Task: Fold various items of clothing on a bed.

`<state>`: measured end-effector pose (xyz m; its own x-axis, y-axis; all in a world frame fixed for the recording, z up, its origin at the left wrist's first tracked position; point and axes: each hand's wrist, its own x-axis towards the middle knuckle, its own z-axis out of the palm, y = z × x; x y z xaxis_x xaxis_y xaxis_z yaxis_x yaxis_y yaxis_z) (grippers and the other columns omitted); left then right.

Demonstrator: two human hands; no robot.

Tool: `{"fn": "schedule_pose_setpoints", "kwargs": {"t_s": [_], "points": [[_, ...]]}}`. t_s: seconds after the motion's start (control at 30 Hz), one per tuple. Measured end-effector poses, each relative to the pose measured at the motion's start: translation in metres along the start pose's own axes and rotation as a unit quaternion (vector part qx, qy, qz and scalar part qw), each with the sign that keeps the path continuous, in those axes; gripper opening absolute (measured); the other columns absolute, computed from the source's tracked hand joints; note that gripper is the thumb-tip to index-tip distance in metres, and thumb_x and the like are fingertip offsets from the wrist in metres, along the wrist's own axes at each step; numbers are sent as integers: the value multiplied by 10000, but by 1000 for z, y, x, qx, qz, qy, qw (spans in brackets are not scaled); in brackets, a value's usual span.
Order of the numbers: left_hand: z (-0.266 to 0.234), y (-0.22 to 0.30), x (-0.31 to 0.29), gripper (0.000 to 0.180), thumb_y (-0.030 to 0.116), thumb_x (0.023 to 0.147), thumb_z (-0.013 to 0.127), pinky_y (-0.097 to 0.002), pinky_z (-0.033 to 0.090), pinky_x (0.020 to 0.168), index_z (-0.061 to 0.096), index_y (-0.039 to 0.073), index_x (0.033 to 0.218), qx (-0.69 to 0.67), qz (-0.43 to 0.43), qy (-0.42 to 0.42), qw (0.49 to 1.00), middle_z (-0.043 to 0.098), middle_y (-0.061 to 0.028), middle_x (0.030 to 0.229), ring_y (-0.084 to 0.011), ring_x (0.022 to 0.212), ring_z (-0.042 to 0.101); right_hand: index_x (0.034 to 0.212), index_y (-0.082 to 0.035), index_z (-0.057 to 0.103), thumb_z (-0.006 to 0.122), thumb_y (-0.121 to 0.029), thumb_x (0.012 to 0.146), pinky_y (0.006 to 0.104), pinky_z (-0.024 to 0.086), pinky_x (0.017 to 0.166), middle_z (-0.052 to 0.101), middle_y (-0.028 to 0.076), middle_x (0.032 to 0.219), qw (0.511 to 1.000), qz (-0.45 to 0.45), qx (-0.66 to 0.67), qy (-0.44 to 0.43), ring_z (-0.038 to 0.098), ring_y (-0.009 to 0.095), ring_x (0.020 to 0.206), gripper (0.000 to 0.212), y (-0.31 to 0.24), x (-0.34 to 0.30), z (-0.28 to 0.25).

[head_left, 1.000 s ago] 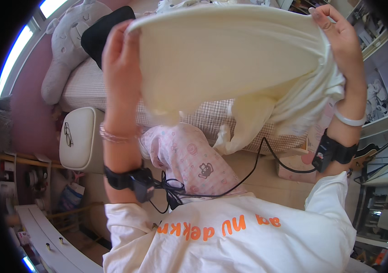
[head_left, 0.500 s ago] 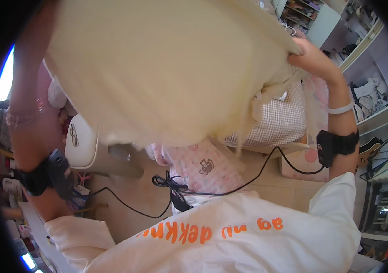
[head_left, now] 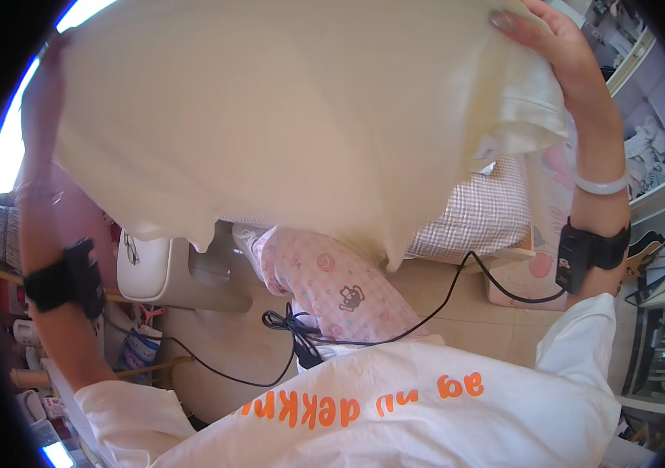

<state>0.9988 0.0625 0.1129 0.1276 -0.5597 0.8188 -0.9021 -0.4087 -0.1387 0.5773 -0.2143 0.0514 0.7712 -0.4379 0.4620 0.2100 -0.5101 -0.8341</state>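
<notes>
The thin, cream fabric garment (head_left: 293,117) hangs wavy-edged before the person (head_left: 426,421), spread wider than a second ago. Right hand (head_left: 547,35): fingers clamped on cloth. Left hand (head_left: 45,74): I cannot tell.

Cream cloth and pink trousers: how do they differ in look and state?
The cream cloth looks plain; the pink trousers carry printed figures. The cream cloth hangs spread between the left hand and the right hand; the pink trousers are worn. Both are fabric.
</notes>
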Motion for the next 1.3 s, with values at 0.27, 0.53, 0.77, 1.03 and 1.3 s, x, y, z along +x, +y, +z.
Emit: {"fn": "schedule_pose_setpoints", "kwargs": {"t_s": [0.27,0.53,0.77,1.03,1.3], "points": [[76,226,-68,702,410,661,706,-331,446,781,408,69,1198,-380,-66,-123,914,523,-193,1085,-277,919,554,979,44,553,576,-84,793,212,456,659,600,85,876,992,-12,127,4,568,123,734,227,28,46,61],[72,253,-26,276,132,801,560,-254,465,676,532,-44,1010,-555,-131,-200,797,589,-72,898,-129,787,559,950,-1,556,576,-151,787,247,431,669,580,53,835,996,-38,-72,29,539,121,737,222,27,38,84],[61,231,-19,208,130,813,526,-210,428,617,577,-12,956,-590,-225,-34,774,588,-21,810,-105,694,543,1160,-76,484,704,-373,657,302,452,700,580,49,974,991,-40,-127,-27,547,177,797,624,127,-44,146],[25,167,-10,217,185,860,480,-265,438,719,536,25,994,-641,-190,79,739,559,-44,873,-137,807,536,919,-33,575,527,-141,790,304,451,624,608,141,752,967,-6,-106,231,600,232,681,175,136,-17,102],[-6,106,10,226,179,878,448,-276,428,778,540,22,1012,-633,-124,122,754,561,-70,925,-149,869,524,958,26,540,477,-182,845,306,436,674,603,126,836,780,-298,-416,361,579,231,754,245,-43,24,11]]}}
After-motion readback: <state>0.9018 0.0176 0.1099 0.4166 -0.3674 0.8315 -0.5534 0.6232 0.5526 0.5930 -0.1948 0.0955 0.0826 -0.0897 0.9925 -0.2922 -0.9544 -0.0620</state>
